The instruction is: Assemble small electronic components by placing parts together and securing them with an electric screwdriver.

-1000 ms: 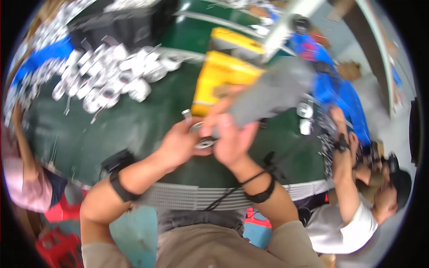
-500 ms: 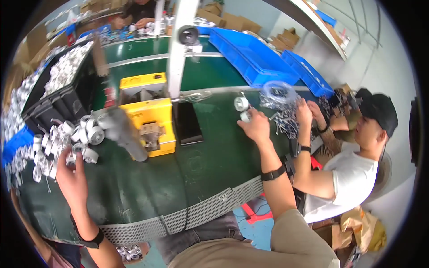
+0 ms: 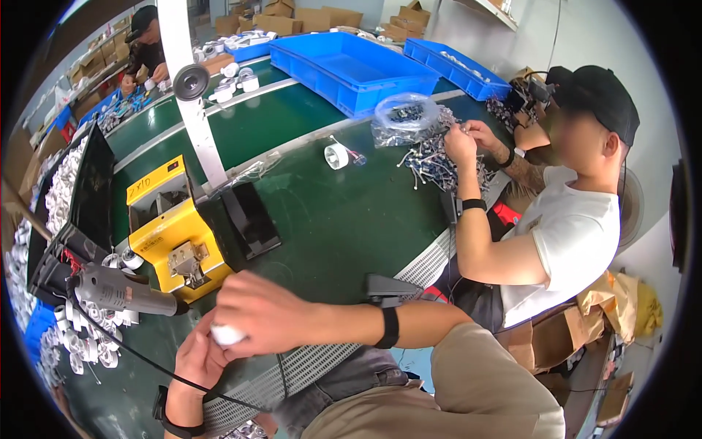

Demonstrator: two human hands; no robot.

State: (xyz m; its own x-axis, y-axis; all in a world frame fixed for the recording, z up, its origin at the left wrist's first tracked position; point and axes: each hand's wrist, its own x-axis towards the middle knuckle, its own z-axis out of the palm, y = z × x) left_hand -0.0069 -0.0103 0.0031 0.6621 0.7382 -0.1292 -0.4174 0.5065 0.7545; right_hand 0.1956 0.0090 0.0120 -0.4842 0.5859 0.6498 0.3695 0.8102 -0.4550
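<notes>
Over the bench's near edge my two hands meet around a small white plastic part point(image 3: 228, 334). My right hand point(image 3: 259, 307) comes across from the right with its fingers closed on the part. From below, my left hand point(image 3: 197, 357) pinches the same part; its fingers are partly covered. Just beyond them is a grey cylindrical corded tool point(image 3: 121, 290), pointing toward my hands. A yellow machine point(image 3: 179, 245) with a metal fixture stands behind it. Round white parts point(image 3: 95, 340) lie heaped left of my hands. One white ring-shaped part with wires point(image 3: 336, 156) lies alone farther off.
A black flat device point(image 3: 250, 219) lies beside the yellow machine. At right, a co-worker's hands point(image 3: 468, 139) work above a pile of wired pieces point(image 3: 435, 164). Blue trays point(image 3: 351, 69) stand at the back, and a white post point(image 3: 194, 110) rises mid-bench. A cable point(image 3: 139, 355) crosses by my left wrist.
My right hand has come from the far right of the bench to join my left, bringing a white part. My left hand has left the heap. The view has turned right.
</notes>
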